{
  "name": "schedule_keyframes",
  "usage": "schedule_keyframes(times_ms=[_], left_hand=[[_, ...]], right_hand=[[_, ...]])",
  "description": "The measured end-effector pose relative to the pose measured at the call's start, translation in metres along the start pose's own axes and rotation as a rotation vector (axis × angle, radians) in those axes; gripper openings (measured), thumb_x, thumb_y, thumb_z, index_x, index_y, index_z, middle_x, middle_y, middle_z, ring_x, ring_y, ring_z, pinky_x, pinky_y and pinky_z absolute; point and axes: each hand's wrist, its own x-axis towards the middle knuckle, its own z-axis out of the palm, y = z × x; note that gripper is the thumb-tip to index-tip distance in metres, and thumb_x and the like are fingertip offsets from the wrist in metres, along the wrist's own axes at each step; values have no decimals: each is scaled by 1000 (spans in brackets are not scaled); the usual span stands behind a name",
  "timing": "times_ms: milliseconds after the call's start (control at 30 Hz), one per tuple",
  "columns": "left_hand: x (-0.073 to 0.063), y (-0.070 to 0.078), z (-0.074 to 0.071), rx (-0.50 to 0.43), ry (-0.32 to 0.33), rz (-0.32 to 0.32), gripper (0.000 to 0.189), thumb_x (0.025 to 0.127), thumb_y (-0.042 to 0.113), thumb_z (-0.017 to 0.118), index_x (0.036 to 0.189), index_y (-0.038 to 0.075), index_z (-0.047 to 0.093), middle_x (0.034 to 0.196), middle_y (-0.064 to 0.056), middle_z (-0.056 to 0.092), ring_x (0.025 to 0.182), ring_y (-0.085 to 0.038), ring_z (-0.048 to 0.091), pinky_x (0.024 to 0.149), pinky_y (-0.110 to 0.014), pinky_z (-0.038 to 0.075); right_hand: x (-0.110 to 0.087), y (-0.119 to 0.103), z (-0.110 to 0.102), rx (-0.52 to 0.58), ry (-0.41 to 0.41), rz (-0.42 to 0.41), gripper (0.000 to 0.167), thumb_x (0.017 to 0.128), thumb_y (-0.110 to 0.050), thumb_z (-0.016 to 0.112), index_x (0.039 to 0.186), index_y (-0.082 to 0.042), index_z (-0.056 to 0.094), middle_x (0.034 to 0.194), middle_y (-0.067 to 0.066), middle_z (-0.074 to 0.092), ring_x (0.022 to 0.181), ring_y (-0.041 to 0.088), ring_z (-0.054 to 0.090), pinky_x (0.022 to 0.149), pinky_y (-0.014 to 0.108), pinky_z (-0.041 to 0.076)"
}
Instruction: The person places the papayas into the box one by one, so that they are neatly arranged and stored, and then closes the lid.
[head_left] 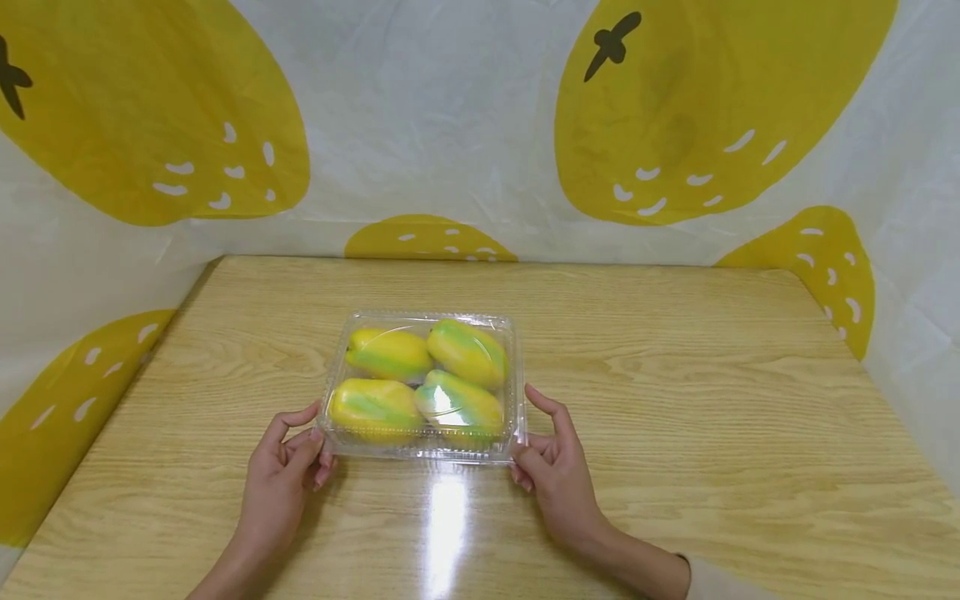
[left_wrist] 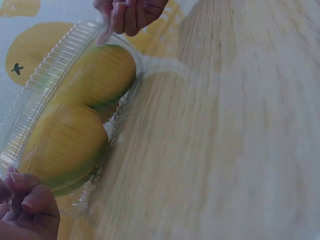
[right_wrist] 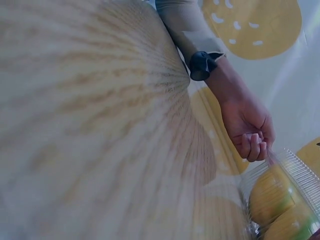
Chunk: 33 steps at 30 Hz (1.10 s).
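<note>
A clear plastic clamshell box (head_left: 519, 392) with a ribbed rim holds several yellow-green mangoes (head_left: 378, 411), laid in two rows. At its near left corner my left hand (head_left: 281, 467) pinches the rim between thumb and fingers. My right hand (head_left: 561, 479) grips the near right corner in the same way. The lid is down over the fruit. In the left wrist view the box (left_wrist: 62, 65) shows from its side, close over the wooden surface, with a hand at each end. Across the box in the right wrist view, the left hand (right_wrist: 247, 125) has its fingers curled at the rim.
The wooden table (head_left: 675, 375) spreads out around the box, with a bright light reflection in front of it. Behind and at both sides hangs a white cloth (head_left: 435, 108) printed with large yellow fruit. A black band (right_wrist: 201, 66) sits on the left wrist.
</note>
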Motion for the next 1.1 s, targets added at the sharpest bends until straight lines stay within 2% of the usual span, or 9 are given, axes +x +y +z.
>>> schedule_keyframes(times_ms=[167,267,567,733,900,1100], left_hand=[[0,-1,0,-14,-3,7,26,100,1,45,125,1,46,69,-2,59,57,-9,49,49,-19,39],[0,-1,1,-32,-7,23,26,99,-1,44,125,0,46,69,-3,59,57,-9,49,48,-19,38],[0,-2,0,-14,-6,16,27,99,0,45,126,-2,44,69,-3,59,55,-10,49,48,-20,39],[3,-2,-3,-7,-50,38,29,99,-1,44,128,-6,41,71,-9,61,55,-14,53,48,-23,44],[5,-2,-7,-10,-115,78,34,100,-3,41,133,-9,35,78,-17,65,62,-20,60,54,-28,50],[2,-2,-9,1,-123,55,36,101,0,39,136,-7,35,86,-22,66,70,-25,66,64,-33,55]], right_hand=[[0,-3,2,24,41,58,70,82,15,43,145,-12,32,63,2,54,54,10,46,52,18,39],[1,-4,2,41,51,66,71,82,15,42,146,-13,32,63,2,52,55,10,44,52,18,38],[0,3,1,-30,35,-11,67,85,14,43,145,-14,33,61,3,52,54,9,47,51,19,41],[-1,5,-3,-118,2,-79,63,90,11,45,147,-13,31,64,10,55,55,13,51,52,24,46],[0,5,-7,-130,-29,-102,58,96,1,49,149,-15,29,69,18,57,58,17,55,52,27,49],[-4,3,-9,-131,-91,-117,59,99,-6,49,151,-11,23,72,24,54,59,21,55,51,29,49]])
